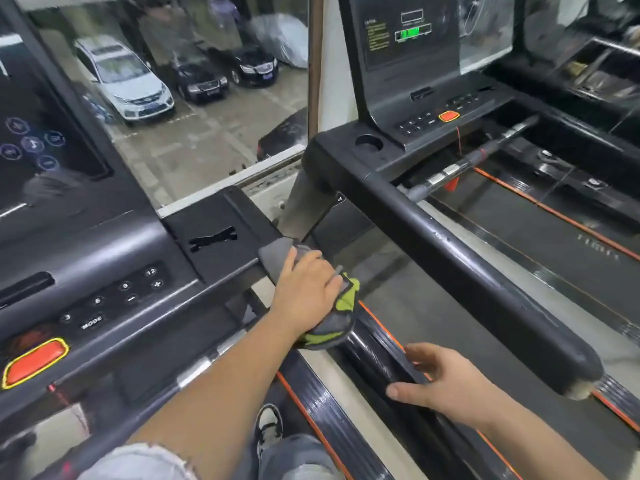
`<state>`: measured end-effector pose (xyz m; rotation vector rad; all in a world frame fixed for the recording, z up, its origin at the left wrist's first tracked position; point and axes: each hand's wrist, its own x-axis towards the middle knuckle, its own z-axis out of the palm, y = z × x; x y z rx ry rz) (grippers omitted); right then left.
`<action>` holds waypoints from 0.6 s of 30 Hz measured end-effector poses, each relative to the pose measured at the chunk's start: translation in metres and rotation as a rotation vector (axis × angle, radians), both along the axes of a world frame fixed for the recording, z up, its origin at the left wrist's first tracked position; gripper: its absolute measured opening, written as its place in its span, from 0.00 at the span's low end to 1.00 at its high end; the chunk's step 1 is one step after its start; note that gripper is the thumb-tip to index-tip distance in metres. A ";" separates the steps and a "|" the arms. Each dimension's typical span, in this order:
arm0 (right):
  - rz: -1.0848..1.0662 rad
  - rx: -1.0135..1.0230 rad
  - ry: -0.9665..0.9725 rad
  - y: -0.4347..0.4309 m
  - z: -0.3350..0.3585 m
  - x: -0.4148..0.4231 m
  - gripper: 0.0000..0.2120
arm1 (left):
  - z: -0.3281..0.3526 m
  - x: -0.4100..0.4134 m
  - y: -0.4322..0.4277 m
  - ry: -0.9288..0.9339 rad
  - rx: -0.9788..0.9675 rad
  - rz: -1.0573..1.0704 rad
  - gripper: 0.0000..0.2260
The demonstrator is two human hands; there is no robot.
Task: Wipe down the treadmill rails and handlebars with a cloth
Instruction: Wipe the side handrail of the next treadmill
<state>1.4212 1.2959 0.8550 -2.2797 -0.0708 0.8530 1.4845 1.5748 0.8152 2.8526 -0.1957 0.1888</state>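
A grey and lime-green cloth (341, 327) is draped over the black right handrail (374, 351) of the treadmill I stand on, just below the console corner. My left hand (306, 289) lies flat on top of the cloth and presses it onto the rail, fingers pointing toward the console. Lower on the same rail, my right hand (446, 386) wraps loosely around it, thumb on the near side and fingers over the top. The rail under the cloth is hidden.
The console (104, 289) with buttons and a red stop key (34, 362) fills the left. A second treadmill stands to the right, its thick handrail (450, 258) close alongside. A window (194, 98) ahead looks onto parked cars. My shoe (268, 427) rests on the deck.
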 end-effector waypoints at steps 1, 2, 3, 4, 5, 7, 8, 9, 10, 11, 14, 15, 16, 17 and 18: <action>-0.006 0.004 0.012 0.007 0.001 0.006 0.46 | 0.002 0.002 -0.004 0.047 -0.061 0.155 0.17; -0.016 0.020 0.029 0.016 0.001 0.011 0.41 | -0.002 -0.005 -0.016 0.034 -0.097 0.221 0.17; -0.026 0.036 0.032 0.026 0.003 0.017 0.32 | -0.005 -0.020 -0.029 0.028 -0.124 0.168 0.16; -0.047 0.041 0.015 0.036 0.003 0.023 0.22 | -0.007 -0.039 -0.041 0.028 -0.123 0.026 0.14; -0.089 0.034 -0.019 0.044 0.004 0.029 0.16 | -0.007 -0.058 -0.045 0.038 -0.134 -0.176 0.13; -0.216 0.027 -0.040 0.051 0.005 0.039 0.24 | -0.011 -0.056 -0.019 0.030 -0.085 -0.457 0.16; -0.292 0.051 -0.061 0.053 0.009 0.043 0.26 | -0.013 -0.039 -0.002 0.013 -0.033 -0.500 0.17; -0.359 0.066 -0.104 0.055 0.011 0.046 0.26 | -0.014 -0.019 0.013 0.008 0.007 -0.461 0.17; -0.395 0.055 -0.164 0.057 0.014 0.048 0.23 | -0.013 -0.003 0.022 0.008 0.011 -0.357 0.16; -0.407 0.029 -0.242 0.062 0.015 0.050 0.17 | -0.008 0.006 0.023 0.016 -0.001 -0.223 0.15; -0.355 0.117 -0.390 0.088 0.019 0.052 0.06 | -0.005 -0.016 -0.008 0.076 -0.124 -0.150 0.13; -0.286 0.152 -0.410 0.098 0.021 0.051 0.10 | -0.004 -0.027 -0.014 0.096 -0.160 -0.280 0.14; -0.195 0.141 -0.398 0.108 0.022 0.049 0.15 | -0.003 -0.034 -0.010 0.134 -0.250 -0.413 0.14; -0.109 0.108 -0.364 0.117 0.021 0.044 0.20 | 0.000 -0.033 0.001 0.149 -0.412 -0.468 0.14; -0.043 0.064 -0.320 0.125 0.017 0.037 0.24 | 0.004 -0.026 0.015 0.151 -0.584 -0.422 0.15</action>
